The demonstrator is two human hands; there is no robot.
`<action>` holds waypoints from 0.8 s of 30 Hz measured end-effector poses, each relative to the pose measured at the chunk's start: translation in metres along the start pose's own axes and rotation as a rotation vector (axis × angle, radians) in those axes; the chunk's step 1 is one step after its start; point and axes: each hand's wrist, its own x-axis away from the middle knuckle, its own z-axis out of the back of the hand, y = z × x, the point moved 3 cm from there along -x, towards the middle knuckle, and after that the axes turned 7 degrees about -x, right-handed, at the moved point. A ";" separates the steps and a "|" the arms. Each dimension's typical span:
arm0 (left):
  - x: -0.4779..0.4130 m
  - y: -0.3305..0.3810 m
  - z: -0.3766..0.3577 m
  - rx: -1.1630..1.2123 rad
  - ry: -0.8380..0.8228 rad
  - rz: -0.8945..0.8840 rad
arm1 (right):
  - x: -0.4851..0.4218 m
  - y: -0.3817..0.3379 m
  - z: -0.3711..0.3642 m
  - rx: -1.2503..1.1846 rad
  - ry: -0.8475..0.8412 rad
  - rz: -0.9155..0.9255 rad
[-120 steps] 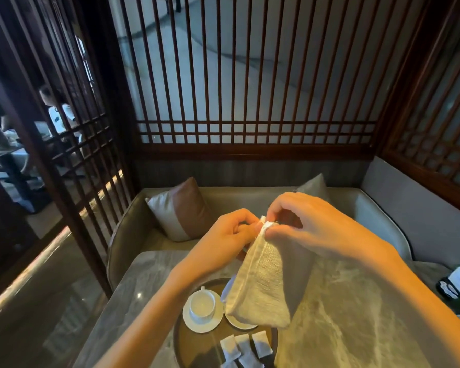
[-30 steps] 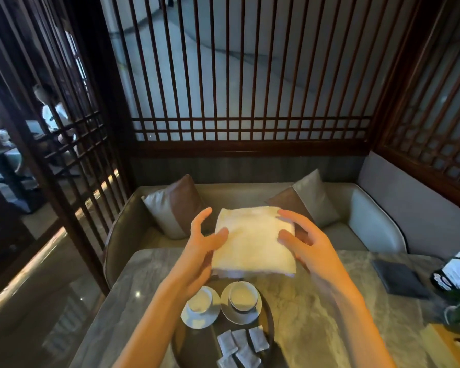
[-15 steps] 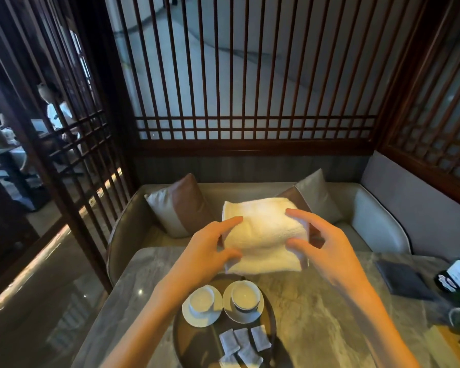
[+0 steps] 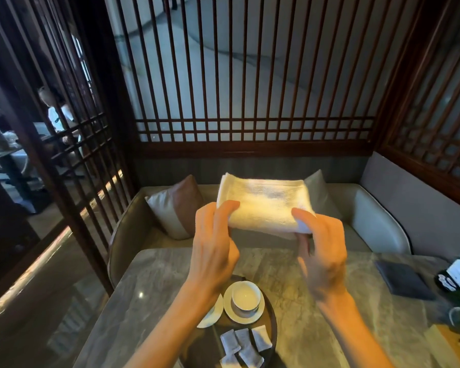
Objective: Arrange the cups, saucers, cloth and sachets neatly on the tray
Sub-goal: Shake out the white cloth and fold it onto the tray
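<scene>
Sachets fanned on the near part of the round tray, cup on its saucer just beyond. Higher up, left hand and right hand each keep a closed grip on the folded white cloth, held aloft over the far edge of the surface.

We find the booth dim, with warm light falling from above. The cloth between the hands glares near-white, its weave washed out. The left hand and right hand are softly blurred. Beyond them, cool daylight shows through the dark lattice screen. Left of the left hand, a warm streak shines on the floor. Towards the edges, straight lines bow.
</scene>
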 end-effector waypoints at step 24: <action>0.014 -0.017 -0.038 0.461 -0.303 0.586 | 0.008 0.017 -0.026 -0.471 -0.296 -0.778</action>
